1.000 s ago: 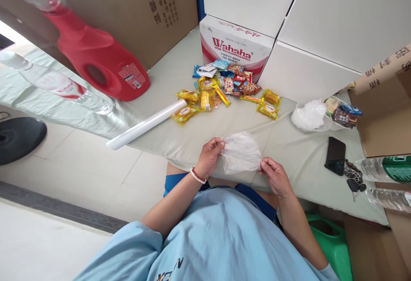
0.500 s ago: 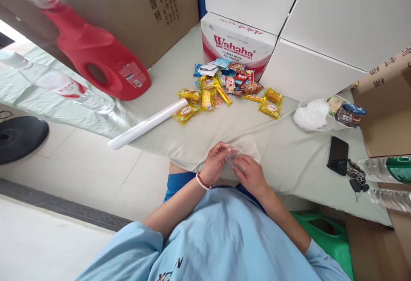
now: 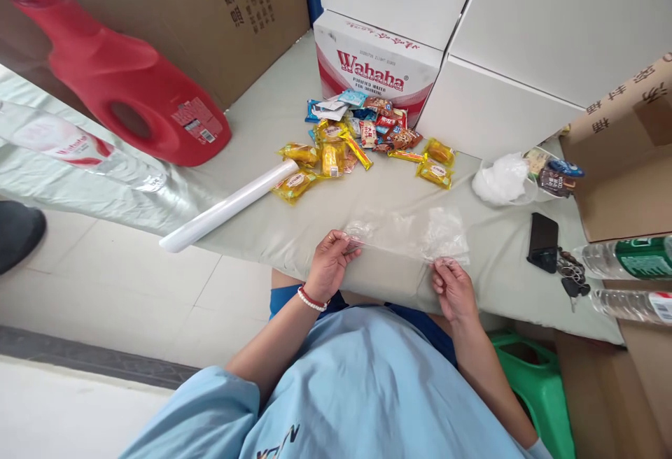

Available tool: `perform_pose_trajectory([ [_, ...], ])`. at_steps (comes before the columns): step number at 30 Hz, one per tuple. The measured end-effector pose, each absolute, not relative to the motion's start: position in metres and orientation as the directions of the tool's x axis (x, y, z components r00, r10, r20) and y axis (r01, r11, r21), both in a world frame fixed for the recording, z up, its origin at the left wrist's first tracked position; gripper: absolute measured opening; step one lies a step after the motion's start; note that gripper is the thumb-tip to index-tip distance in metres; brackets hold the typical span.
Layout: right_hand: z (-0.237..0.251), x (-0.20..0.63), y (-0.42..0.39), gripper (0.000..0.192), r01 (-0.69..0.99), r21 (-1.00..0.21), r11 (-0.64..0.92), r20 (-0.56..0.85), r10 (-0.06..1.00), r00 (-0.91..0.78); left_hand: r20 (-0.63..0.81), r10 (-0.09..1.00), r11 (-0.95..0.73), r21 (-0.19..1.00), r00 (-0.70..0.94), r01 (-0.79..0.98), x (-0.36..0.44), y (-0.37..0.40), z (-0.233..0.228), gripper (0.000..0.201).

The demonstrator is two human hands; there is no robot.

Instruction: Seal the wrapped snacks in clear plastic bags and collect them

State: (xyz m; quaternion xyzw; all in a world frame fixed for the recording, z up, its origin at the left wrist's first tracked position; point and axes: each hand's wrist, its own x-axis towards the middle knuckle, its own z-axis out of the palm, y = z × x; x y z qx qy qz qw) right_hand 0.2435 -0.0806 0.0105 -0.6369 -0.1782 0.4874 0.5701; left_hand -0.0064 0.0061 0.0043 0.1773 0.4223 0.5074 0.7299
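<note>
Head view. My left hand (image 3: 330,262) pinches the left end of a clear plastic bag (image 3: 409,234); grip closed on the film between thumb and fingers. A bead bracelet (image 3: 311,299) sits on that wrist. My right hand (image 3: 452,287) pinches the bag's right end, grip closed on it the same way. The bag is stretched flat between the two hands, just above the near edge of the worktop (image 3: 273,123), roughly at its middle. The film is crinkled and see-through; the grey-green cover shows through it.

Further back, toward the far edge, a pile of snack packets (image 3: 362,144), yellow, red and blue wrappers, lies just in front of a Wahaha carton (image 3: 375,71). A white roll (image 3: 228,205) lies slanted at the near left, one end sticking out past the worktop's edge, the other end touching a yellow packet. A red jug (image 3: 126,99) lies on its side at the far left, with a clear water bottle (image 3: 78,154) nearer me beside it.

Toward the right edge: a small bowl with a crumpled white bag (image 3: 501,179) and a few packets, then a black phone (image 3: 542,242), a bunch of keys (image 3: 570,273) touching it, and two more bottles (image 3: 630,257) lying flat. White boxes (image 3: 504,109) stand at the far right. A green stool (image 3: 540,389) sits below the near edge, by my right arm.
</note>
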Motion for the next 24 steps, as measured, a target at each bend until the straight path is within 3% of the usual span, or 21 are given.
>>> perform_pose_trajectory([
  [8, 0.004, 0.240, -0.087, 0.051, -0.157, -0.946, -0.284, -0.323, 0.782, 0.533, -0.401, 0.916, 0.372, 0.816, 0.030, -0.442, -0.033, -0.004, 0.008, 0.037],
  [14, 0.002, 0.251, -0.085, 0.045, 0.283, -0.906, -0.315, -0.109, 0.820, 0.562, -0.354, 0.935, 0.345, 0.910, 0.004, -0.228, -0.052, -0.020, 0.009, 0.031],
  [16, 0.004, 0.250, -0.084, 0.042, 0.234, -0.932, -0.277, -0.108, 0.829, 0.548, -0.358, 0.934, 0.349, 0.917, -0.012, -0.191, -0.055, -0.023, 0.007, 0.033],
  [18, 0.008, 0.248, -0.083, 0.041, 0.076, -0.961, -0.266, -0.188, 0.829, 0.528, -0.366, 0.930, 0.355, 0.921, -0.041, -0.163, -0.056, -0.024, 0.006, 0.035],
  [21, 0.013, 0.247, -0.084, 0.045, -0.147, -0.947, -0.287, -0.321, 0.809, 0.493, -0.381, 0.921, 0.367, 0.919, -0.084, -0.141, -0.055, -0.021, 0.006, 0.035],
  [24, 0.015, 0.252, -0.088, 0.048, -0.241, -0.924, -0.296, -0.379, 0.792, 0.478, -0.397, 0.912, 0.377, 0.911, -0.105, -0.169, -0.052, -0.018, 0.008, 0.036],
])
